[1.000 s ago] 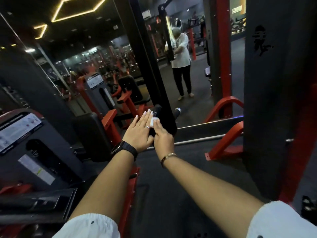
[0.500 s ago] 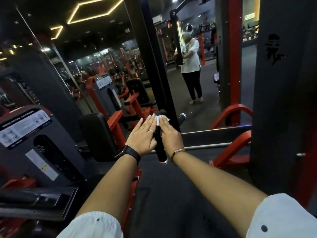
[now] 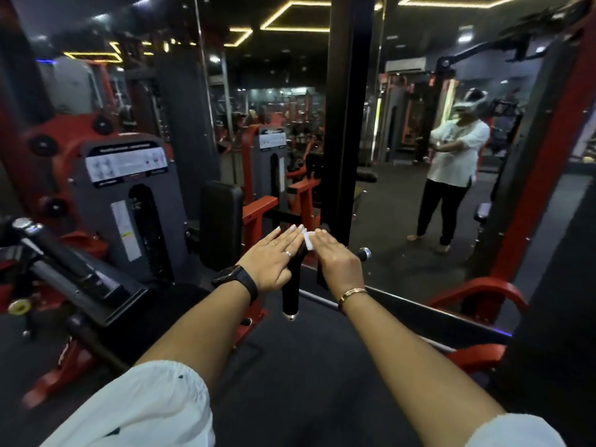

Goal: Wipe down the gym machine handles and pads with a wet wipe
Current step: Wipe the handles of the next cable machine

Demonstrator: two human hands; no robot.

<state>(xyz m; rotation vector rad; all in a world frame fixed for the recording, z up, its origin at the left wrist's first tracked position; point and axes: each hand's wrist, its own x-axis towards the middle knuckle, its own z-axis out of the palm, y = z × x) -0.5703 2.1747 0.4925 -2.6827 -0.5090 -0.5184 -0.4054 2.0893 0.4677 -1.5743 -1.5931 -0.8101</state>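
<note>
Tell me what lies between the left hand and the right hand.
Head view: the black handle runs between left hand and right hand, the wet wipe at its far end.
</note>
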